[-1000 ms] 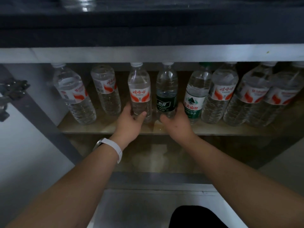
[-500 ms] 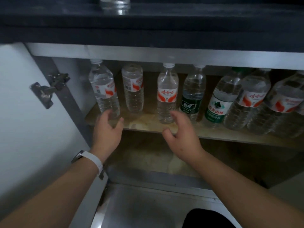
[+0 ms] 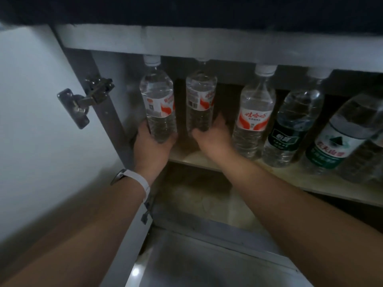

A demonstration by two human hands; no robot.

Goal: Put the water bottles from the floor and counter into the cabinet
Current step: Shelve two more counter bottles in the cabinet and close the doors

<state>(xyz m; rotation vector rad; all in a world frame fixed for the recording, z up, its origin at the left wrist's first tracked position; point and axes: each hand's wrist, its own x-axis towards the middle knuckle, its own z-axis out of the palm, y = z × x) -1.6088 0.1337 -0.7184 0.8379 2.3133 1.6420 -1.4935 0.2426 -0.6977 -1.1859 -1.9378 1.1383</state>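
Water bottles (image 3: 290,129): you have a row of them upright on the cabinet shelf (image 3: 310,180).
Leftmost bottle (image 3: 158,108): at the shelf's left end, against the cabinet wall.
Left hand (image 3: 152,146): your fingers curl round that bottle's lower part; white wristband (image 3: 138,181) on the wrist.
Second bottle (image 3: 200,102): just beside the first.
Right hand (image 3: 211,137): your thumb and fingers wrap its base.
Cabinet door (image 3: 31,121): open at your left, hinge (image 3: 83,102) showing.

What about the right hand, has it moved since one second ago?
Yes. The right hand went left: it was right of the third bottle; now it grips the second bottle, left of it.
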